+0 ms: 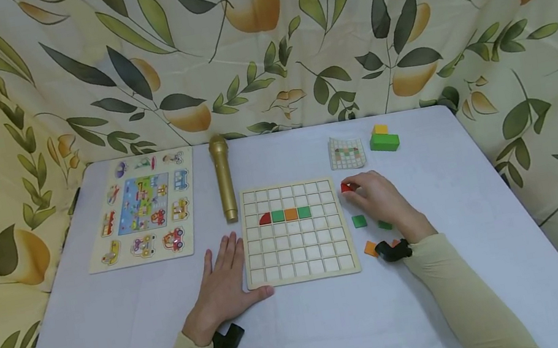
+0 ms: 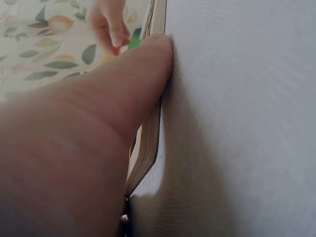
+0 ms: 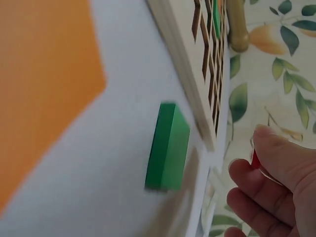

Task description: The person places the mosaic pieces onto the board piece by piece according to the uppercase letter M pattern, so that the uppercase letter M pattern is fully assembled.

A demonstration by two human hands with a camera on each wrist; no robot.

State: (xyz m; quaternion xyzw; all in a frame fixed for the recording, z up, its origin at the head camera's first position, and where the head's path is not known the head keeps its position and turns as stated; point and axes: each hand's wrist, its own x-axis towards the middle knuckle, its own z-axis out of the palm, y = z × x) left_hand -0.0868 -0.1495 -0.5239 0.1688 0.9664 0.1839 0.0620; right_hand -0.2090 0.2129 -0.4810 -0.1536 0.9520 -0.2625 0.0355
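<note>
A wooden grid board (image 1: 303, 270) lies mid-table, with a row of tiles in its second row: a red rounded tile (image 1: 265, 219), a green tile (image 1: 278, 216), an orange tile (image 1: 291, 214) and another green tile (image 1: 304, 212). My left hand (image 1: 223, 286) rests flat at the board's lower left corner, fingers spread, its thumb (image 2: 148, 64) along the near edge. Just off the board's right side, my right hand (image 1: 381, 199) pinches a small red tile (image 1: 345, 187) between thumb and fingertips. In the right wrist view, the red tile (image 3: 255, 160) is mostly hidden by those fingers.
Loose green (image 1: 359, 221) and orange tiles (image 1: 370, 249) lie right of the board, some partly under my right wrist. A pattern card (image 1: 346, 153) and green block (image 1: 384, 142) with a yellow one stand behind. A gold microphone (image 1: 224, 177) and picture puzzle board (image 1: 95, 263) lie left.
</note>
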